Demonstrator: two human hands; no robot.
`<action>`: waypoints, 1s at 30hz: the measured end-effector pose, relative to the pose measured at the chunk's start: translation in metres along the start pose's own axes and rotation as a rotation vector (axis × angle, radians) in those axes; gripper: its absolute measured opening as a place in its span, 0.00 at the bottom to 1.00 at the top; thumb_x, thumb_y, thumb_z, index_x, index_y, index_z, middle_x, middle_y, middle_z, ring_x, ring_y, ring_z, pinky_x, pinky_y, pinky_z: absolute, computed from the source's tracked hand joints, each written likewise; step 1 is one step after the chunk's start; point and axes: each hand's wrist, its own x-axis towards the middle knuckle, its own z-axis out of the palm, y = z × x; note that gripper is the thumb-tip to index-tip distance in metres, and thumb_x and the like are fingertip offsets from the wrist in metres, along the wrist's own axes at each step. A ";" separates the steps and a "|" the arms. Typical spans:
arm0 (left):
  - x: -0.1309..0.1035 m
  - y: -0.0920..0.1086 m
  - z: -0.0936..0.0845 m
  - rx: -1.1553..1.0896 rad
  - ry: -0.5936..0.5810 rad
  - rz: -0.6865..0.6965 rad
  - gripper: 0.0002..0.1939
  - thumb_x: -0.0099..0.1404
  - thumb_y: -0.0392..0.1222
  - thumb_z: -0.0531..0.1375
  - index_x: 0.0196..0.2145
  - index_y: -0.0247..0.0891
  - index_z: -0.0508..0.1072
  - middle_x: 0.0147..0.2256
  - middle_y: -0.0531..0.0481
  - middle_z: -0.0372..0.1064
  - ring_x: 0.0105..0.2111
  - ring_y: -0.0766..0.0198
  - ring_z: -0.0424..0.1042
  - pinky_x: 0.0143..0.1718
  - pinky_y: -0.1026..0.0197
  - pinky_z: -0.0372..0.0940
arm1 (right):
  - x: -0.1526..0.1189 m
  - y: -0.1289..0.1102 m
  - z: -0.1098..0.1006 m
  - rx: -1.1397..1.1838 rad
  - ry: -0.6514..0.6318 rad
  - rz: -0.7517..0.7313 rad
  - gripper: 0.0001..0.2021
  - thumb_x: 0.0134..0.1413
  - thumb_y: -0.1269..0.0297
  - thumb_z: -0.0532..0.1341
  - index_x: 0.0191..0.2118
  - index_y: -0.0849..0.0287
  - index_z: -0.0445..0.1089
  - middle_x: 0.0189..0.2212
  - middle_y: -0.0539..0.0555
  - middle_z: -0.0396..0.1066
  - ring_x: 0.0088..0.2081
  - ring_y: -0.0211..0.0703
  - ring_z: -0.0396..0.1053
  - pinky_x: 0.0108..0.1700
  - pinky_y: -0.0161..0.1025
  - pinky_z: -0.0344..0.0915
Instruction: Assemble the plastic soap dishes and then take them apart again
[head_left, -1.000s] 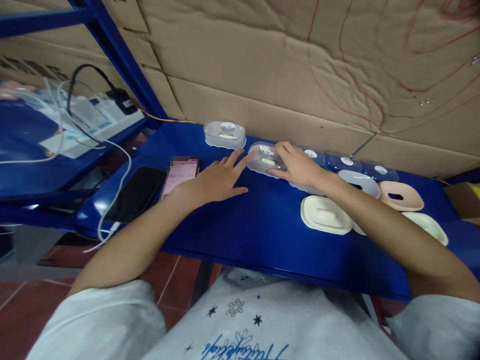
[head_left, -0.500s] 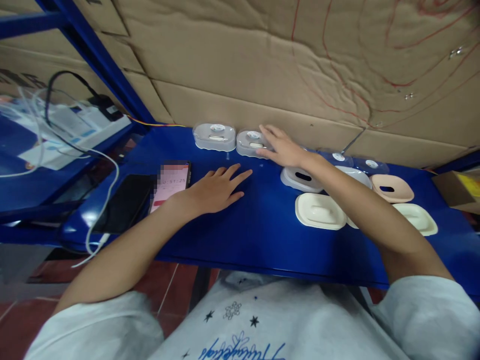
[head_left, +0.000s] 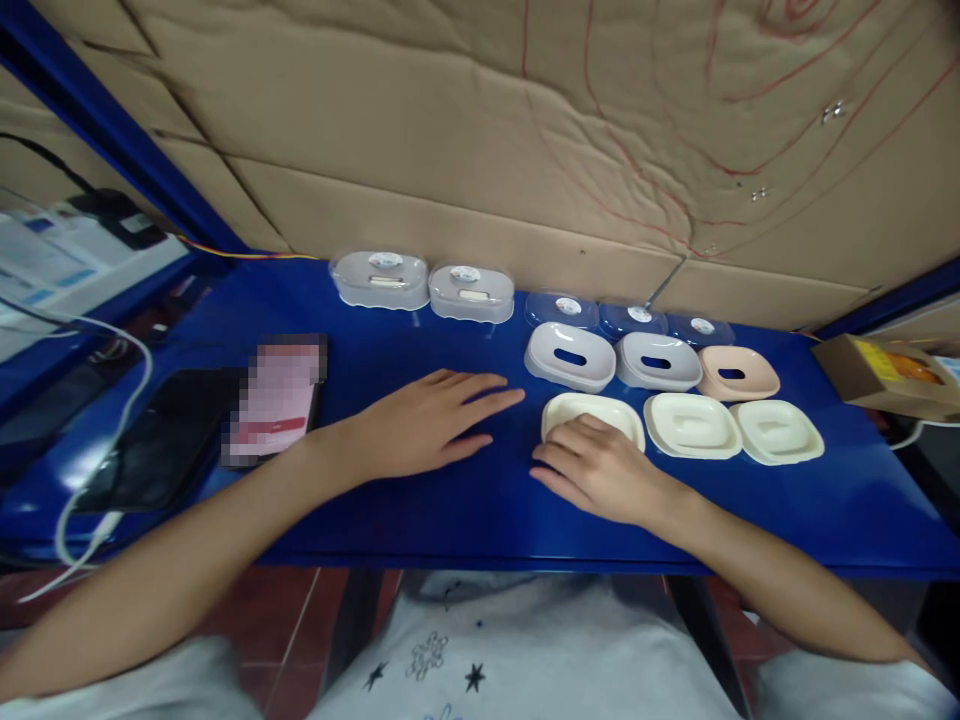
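Observation:
My left hand hovers over or rests on the blue table with palm down, its fingers stretched and apart, holding nothing. Loosely bent, my right hand lies over the front left of a cream soap dish tray, hiding much of it. Its thumb and fingers show apart at the tray's left corner; contact is unclear. Two more cream trays lie to the right. Behind them are two grey slotted dishes and a peach one. Two assembled grey soap boxes with clear lids stand at the back left.
Three loose clear lids lie by the cardboard wall. A phone, a dark device and a white cable occupy the left. A cardboard box stands at the right end of the blue table.
My right hand has left the second lidded soap box and come down toward me, over the left cream tray. My left hand stays spread. The view has shifted to the right.

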 end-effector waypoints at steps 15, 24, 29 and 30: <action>-0.002 0.014 0.001 0.047 -0.001 0.166 0.18 0.72 0.53 0.72 0.50 0.37 0.81 0.65 0.32 0.72 0.62 0.39 0.75 0.64 0.41 0.70 | -0.027 0.088 0.016 0.013 0.124 0.421 0.15 0.74 0.52 0.62 0.56 0.54 0.75 0.58 0.65 0.77 0.62 0.66 0.74 0.63 0.67 0.68; -0.001 0.001 0.007 -0.118 -0.063 0.059 0.48 0.73 0.62 0.69 0.79 0.45 0.53 0.71 0.38 0.68 0.68 0.43 0.71 0.69 0.47 0.60 | -0.026 0.072 0.015 -0.018 0.045 0.418 0.22 0.67 0.49 0.66 0.60 0.54 0.70 0.71 0.70 0.63 0.74 0.75 0.59 0.70 0.75 0.56; -0.002 0.000 0.009 -0.068 -0.074 0.027 0.52 0.72 0.65 0.69 0.80 0.40 0.49 0.70 0.35 0.68 0.67 0.42 0.71 0.68 0.47 0.59 | -0.024 0.068 0.015 0.074 0.105 0.448 0.24 0.66 0.51 0.68 0.62 0.52 0.68 0.69 0.69 0.65 0.69 0.72 0.66 0.66 0.73 0.65; -0.001 0.001 0.008 -0.065 -0.078 0.022 0.53 0.72 0.65 0.69 0.80 0.40 0.49 0.70 0.34 0.68 0.67 0.41 0.71 0.68 0.47 0.59 | -0.024 0.067 0.014 0.120 0.137 0.434 0.24 0.65 0.52 0.68 0.62 0.51 0.68 0.68 0.68 0.65 0.69 0.70 0.67 0.66 0.71 0.66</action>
